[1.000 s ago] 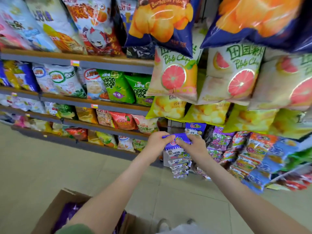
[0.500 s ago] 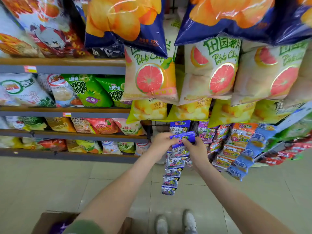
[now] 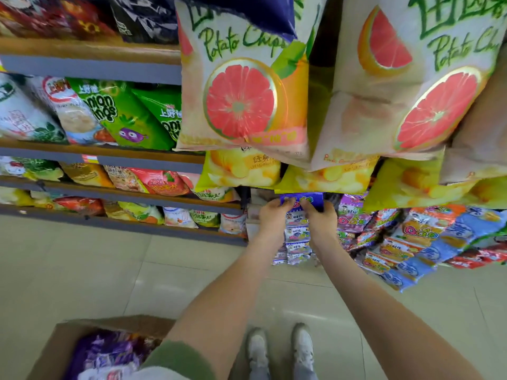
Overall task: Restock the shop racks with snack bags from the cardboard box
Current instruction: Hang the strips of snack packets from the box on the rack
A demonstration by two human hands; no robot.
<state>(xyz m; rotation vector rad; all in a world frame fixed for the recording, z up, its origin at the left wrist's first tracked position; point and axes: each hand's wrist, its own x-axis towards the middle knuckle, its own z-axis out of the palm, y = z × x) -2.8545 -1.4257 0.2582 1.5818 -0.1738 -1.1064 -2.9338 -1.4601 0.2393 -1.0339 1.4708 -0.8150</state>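
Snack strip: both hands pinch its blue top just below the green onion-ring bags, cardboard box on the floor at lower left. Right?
Not quite. The head view shows the left hand and right hand pinching the blue top of the snack strip just below the yellow chip bags; the green onion-ring bags sit on a shelf further left. The cardboard box is at lower left.

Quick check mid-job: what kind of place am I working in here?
Probably a small shop's snack aisle: grey-edged shelves packed with snack bags, big grapefruit-printed potato chip bags hanging above, and a brown cardboard box of purple packets on the tiled floor.
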